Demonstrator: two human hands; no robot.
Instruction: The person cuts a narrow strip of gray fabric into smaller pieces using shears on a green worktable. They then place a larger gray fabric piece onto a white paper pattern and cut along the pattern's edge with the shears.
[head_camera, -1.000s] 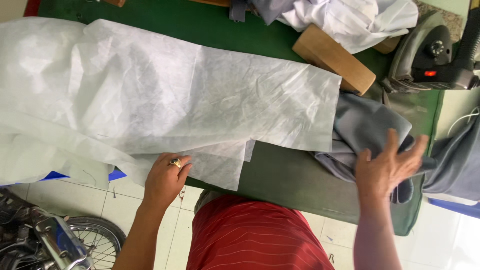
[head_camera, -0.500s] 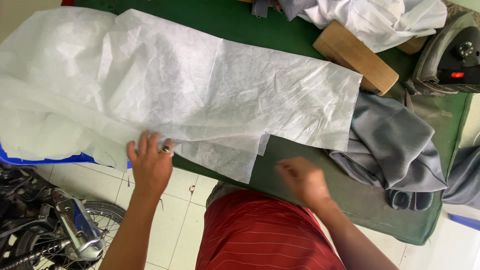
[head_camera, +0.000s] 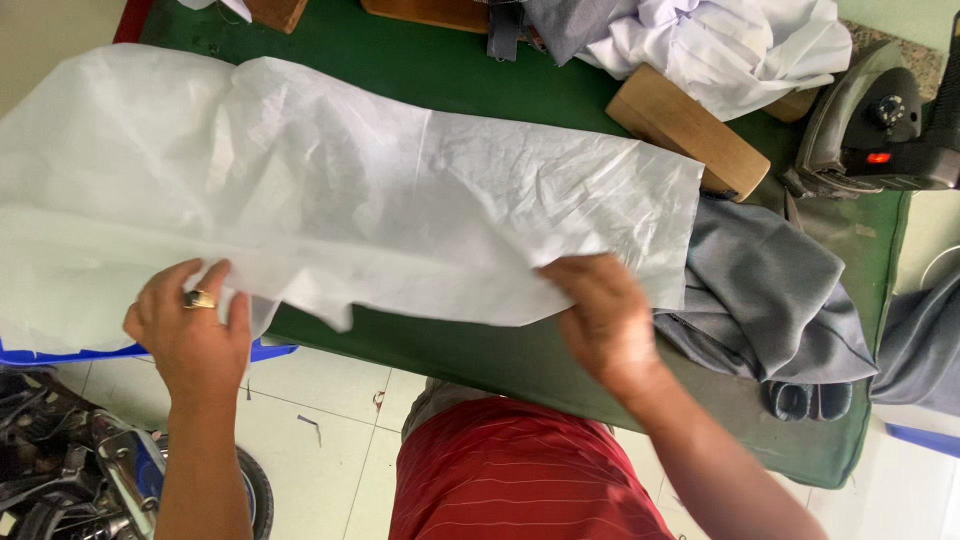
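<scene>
Thin white fabric (head_camera: 330, 200), light and limp; left hand (head_camera: 190, 325) and right hand (head_camera: 605, 315) pinching near edge over table's (head_camera: 480, 345) front edge.

The thin white cloth (head_camera: 380, 210) is big & long, w/ lots of wrinkles. It lies flat across the green table (head_camera: 520, 350), stretching from the left side to near the right. Its left part hangs past the table edge. The near edge is lifted a bit. The left hand (head_camera: 190, 335) pinches that edge at the left, the right hand (head_camera: 605, 320) grips it near the right end.
</scene>
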